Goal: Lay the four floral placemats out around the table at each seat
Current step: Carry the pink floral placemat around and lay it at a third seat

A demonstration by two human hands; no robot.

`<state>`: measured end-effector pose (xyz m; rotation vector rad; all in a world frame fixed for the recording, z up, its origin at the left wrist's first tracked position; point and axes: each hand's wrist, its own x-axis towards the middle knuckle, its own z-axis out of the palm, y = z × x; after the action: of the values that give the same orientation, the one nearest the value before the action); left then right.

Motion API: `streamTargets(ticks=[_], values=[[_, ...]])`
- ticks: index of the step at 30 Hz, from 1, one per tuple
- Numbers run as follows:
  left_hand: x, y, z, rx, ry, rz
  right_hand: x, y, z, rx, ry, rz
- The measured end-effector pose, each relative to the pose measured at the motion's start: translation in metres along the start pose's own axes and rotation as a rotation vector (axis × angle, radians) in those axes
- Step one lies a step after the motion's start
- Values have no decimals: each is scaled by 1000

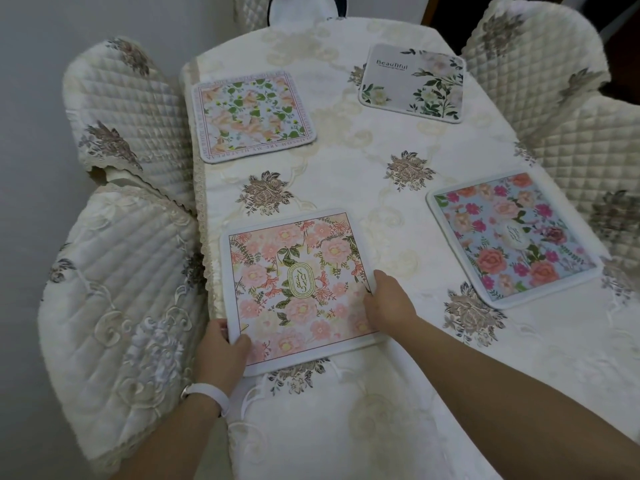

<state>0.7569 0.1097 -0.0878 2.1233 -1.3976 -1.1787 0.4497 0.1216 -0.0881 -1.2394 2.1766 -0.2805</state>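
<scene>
Several floral placemats lie flat on the cream tablecloth. The pink peony placemat sits near the left front seat. My left hand grips its near left corner, thumb on top. My right hand presses on its right edge with the fingers curled over the rim. A green-leaf placemat lies at the far left. A grey "Beautiful" placemat lies at the far right. A blue placemat with red and pink roses lies at the near right.
Quilted, flower-embroidered chair covers stand around the table: two on the left, two on the right, one at the far end. A white wall runs along the left.
</scene>
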Motion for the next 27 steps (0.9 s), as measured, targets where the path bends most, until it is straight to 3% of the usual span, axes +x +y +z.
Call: streamTargets(ticks=[4,9,27], values=[[-6,6,-3,60,16,15,-1,3,1,-65,6,11],[-9,7,1,369,56,223,-8,3,4,-250,76,-179],[-23,-1,15,422,47,300,-18,-6,4,-377,43,-292]])
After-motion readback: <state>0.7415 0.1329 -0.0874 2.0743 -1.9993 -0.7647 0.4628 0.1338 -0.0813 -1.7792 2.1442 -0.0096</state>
